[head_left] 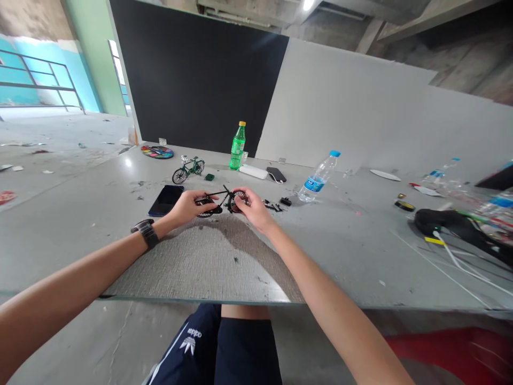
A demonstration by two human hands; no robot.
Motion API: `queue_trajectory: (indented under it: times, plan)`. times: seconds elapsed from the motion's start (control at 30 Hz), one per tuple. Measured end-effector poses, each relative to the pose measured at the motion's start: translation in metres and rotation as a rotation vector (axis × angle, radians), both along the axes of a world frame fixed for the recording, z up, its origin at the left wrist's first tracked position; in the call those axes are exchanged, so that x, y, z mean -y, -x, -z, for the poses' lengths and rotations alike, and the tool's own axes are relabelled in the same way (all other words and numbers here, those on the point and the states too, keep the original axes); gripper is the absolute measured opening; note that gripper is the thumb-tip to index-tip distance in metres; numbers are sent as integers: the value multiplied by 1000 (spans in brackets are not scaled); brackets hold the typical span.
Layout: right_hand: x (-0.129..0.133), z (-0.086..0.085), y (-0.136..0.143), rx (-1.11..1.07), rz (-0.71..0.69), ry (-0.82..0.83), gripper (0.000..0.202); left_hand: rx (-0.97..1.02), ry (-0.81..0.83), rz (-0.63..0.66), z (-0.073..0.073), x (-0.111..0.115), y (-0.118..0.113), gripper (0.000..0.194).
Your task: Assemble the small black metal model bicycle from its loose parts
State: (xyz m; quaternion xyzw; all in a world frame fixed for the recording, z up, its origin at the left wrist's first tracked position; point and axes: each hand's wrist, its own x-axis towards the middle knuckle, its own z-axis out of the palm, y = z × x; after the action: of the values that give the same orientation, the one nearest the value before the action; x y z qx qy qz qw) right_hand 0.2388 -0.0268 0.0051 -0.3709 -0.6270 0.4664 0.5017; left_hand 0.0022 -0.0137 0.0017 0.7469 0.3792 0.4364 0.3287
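A small black model bicycle [223, 203] is held just above the table between my two hands. My left hand [191, 206] grips its wheel at the left end. At the other end, the fingers of my right hand [253, 207] close on the right wheel [238, 200]. The frame shows between them, without a visible saddle or full handlebar. Several small black parts [276, 206] lie to the right of my right hand. A finished-looking green model bicycle [189, 169] stands farther back on the left, with a small dark green block [209, 177] beside it.
A dark phone [166, 200] lies left of my left hand. Behind stand a green bottle [238, 147] and a clear water bottle [320, 176], with a white power bank [253, 171] between. A paint palette [157, 152] lies back left; cables [452, 256] are at right.
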Motion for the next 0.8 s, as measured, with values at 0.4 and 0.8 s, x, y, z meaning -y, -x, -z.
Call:
queue_trajectory:
  times: [0.4, 0.8]
  plan:
    - [5, -3, -2, -113, -141, 256, 45, -90, -84, 7, -2, 8, -2, 33]
    - [-3, 0, -7, 488, 190, -264, 53, -212, -213, -55, -15, 8, 3, 34]
